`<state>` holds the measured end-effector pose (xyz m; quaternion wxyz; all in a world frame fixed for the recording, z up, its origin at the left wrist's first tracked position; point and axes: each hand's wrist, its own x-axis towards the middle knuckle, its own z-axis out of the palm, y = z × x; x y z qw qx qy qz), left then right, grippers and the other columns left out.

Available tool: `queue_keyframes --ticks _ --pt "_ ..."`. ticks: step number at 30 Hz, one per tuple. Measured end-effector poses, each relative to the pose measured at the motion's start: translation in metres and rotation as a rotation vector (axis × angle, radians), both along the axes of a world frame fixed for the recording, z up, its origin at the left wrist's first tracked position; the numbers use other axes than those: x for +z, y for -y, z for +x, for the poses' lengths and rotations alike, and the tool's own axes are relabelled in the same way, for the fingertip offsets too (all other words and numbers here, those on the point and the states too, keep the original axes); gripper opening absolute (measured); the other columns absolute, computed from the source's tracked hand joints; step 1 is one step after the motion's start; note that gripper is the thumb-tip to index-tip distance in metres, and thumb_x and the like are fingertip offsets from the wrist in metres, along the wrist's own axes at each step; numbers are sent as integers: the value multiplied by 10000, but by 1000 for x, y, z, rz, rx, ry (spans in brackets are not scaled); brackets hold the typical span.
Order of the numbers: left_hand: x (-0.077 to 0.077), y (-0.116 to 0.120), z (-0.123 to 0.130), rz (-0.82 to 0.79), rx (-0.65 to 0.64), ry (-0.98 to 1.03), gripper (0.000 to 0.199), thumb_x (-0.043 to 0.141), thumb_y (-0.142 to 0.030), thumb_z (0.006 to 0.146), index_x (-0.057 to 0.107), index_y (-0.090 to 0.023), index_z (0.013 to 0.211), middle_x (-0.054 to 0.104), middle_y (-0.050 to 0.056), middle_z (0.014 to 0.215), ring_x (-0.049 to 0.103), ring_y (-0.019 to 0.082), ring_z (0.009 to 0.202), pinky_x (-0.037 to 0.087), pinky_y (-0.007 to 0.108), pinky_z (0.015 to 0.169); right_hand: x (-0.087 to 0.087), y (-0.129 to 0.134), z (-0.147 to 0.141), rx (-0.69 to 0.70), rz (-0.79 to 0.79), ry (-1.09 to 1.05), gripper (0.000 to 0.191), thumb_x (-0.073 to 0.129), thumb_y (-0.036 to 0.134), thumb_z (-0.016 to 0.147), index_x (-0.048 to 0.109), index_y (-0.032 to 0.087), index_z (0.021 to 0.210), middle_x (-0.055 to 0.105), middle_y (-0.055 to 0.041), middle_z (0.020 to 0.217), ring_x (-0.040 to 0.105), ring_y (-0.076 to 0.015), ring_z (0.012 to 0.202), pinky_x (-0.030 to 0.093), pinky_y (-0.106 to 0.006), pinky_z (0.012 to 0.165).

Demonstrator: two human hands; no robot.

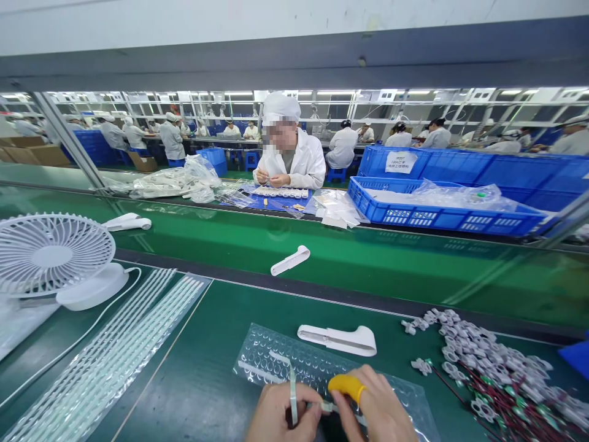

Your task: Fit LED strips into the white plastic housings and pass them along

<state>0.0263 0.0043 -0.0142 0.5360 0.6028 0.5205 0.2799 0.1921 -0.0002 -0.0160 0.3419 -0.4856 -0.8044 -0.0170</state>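
My left hand [280, 416] is closed, its thumb and forefinger pinching a narrow pale-green strip [293, 393], one length of which stands up above the fingers. My right hand [386, 410] wears a yellow finger cot [347, 387] and pinches a small pale end close to the left fingertips. Whether both ends belong to one strip I cannot tell. Under both hands lies a bubble-wrap sheet [257, 350] with a white strip piece [260, 372] on it. Just beyond the hands rests a long white plastic housing [340, 339].
Strips on clear backing [115, 344] and a white fan [53, 255] with a cable occupy the left. At right is a pile of small white parts with dark red wires [488, 350]. Another white housing [291, 260] lies on the green belt [221, 245]. A co-worker [301, 159] sits opposite.
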Motion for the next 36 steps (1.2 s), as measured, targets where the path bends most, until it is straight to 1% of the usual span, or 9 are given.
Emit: queue_keyframes --ticks 4,8,11,13,16,20,25,32,36 --pt "3 -3 -2 -202 106 323 327 551 -498 739 537 -176 683 518 -57 384 450 98 359 341 210 420 1 -21 17 -191 57 17 265 296 307 924 434 226 713 570 -25 639 525 -144 467 396 -259 453" --pt "14 -8 -7 -428 339 624 386 665 -522 650 532 -179 767 732 64 726 647 169 641 465 237 505 -12 -39 30 -223 -271 21 341 205 325 924 356 242 629 598 -21 672 462 -116 369 355 -262 425" --pt "18 -11 -9 -347 479 676 393 720 -442 622 555 -184 868 628 137 1154 583 269 1029 521 281 604 -19 -46 34 -184 -397 24 337 203 300 910 342 242 608 578 -18 607 513 -144 456 362 -266 480" --pt "15 -11 -9 -219 495 655 459 746 -402 592 554 -189 951 506 144 1300 508 291 1137 515 291 706 -19 -52 35 -196 -407 21 316 210 294 905 326 243 616 564 -15 576 514 -158 474 358 -277 503" --pt "6 -11 -8 -81 459 559 498 730 -351 610 526 -204 1039 474 147 1321 451 279 1197 472 267 793 -14 -63 35 -234 -438 7 248 262 234 882 352 237 651 535 -4 522 505 -172 464 344 -287 515" --pt "0 -10 -8 -58 373 384 484 644 -324 679 478 -198 1115 470 159 1316 409 283 1224 452 305 831 -4 -78 35 -260 -514 -58 209 365 176 844 391 231 644 494 13 457 528 -175 473 353 -270 518" --pt "3 -9 -9 -60 176 99 572 555 -216 733 377 -117 1267 467 175 1315 445 264 1174 435 311 871 0 -83 27 -240 -658 -178 271 364 207 861 390 234 592 476 26 375 461 -132 340 337 -235 430" --pt "-2 -4 -3 10 -55 -184 506 637 -168 641 565 -155 1142 656 101 1070 549 270 987 383 353 906 -8 -69 4 -194 -877 -348 364 208 212 876 360 230 546 497 24 324 313 -86 192 313 -193 304" --pt "-3 -6 -2 46 -14 -192 439 589 -97 627 592 -152 1062 665 61 855 572 227 829 421 315 796 -5 -60 5 -157 -903 -456 358 201 321 875 400 217 596 579 -9 423 433 -105 238 369 -200 299"
